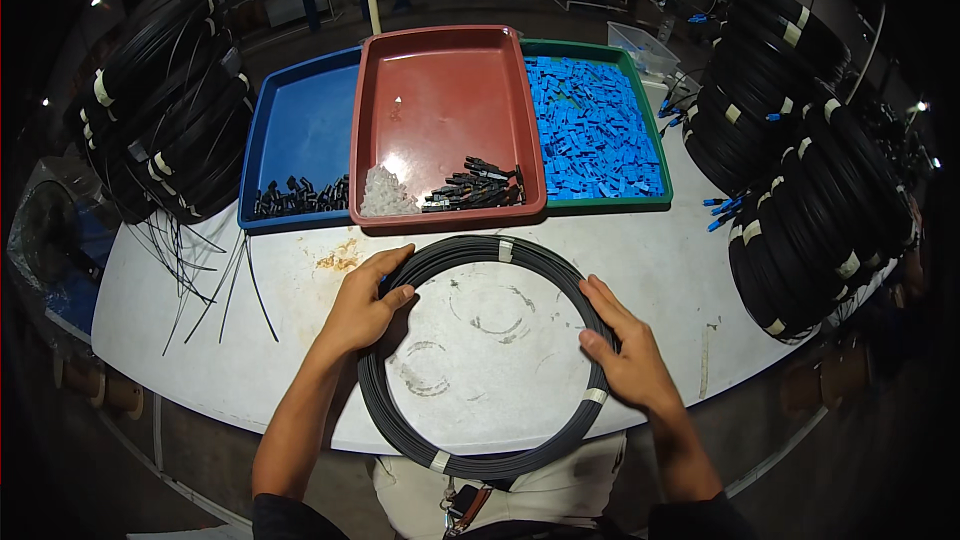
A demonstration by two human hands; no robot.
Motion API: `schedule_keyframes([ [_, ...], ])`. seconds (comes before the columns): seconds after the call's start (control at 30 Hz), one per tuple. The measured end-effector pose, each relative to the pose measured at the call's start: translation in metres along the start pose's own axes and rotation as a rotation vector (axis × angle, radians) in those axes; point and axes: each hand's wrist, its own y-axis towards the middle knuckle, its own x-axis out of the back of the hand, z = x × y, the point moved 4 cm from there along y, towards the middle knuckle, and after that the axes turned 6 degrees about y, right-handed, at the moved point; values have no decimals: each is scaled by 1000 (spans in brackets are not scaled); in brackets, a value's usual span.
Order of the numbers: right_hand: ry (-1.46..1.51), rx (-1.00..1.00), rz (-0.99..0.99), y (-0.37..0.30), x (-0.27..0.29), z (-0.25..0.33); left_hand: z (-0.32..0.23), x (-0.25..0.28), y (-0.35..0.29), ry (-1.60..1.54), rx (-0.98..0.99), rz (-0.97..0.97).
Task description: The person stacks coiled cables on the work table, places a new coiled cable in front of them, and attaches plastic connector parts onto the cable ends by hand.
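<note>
A coil of black cable [374, 380], bound with several pale tape bands, lies at the near edge of the table and reaches slightly over it. My left hand [362, 302] curves round its upper left side, the thumb toward the ring's inside and the fingers outside. On the opposite side my right hand [628, 348] grips the ring, thumb on the inner side and fingers along the cable. Through the ring the white table [490, 360] shows, with dark round smudges on it.
Behind the coil stand a blue tray [310, 120] with small black parts, a red tray [450, 90] with translucent and black pieces, and a green tray [652, 135] of blue connectors [595, 130]. Cable coils are stacked at left [170, 110] and right [820, 230]; loose cable ends [215, 275] trail leftward.
</note>
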Motion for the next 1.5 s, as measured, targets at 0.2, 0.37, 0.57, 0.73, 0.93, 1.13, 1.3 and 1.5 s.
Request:
schedule_keyframes([
  [0.2,-10,-15,-217,-10,-11,2,-1,-5,-1,-54,-64,-6],
  [0.37,-18,-45,-219,-9,-12,-6,4,-7,0,-76,17,-111],
  [0.57,-20,-104,-219,-13,-10,7,-18,-3,-1,-33,37,-64],
  [0.73,155,-477,-205,-2,-1,22,8,-4,-16,-110,266,-87],
  [0.93,292,-396,-321,-17,25,10,-40,-16,-14,-271,286,-26],
  [1.13,228,-535,-483,-32,145,114,-168,4,41,-309,251,143],
  [1.3,112,-288,-700,-39,271,202,-314,18,111,-277,-15,106],
  [1.5,97,-245,-879,-74,418,222,-480,-28,172,-331,-204,168],
])
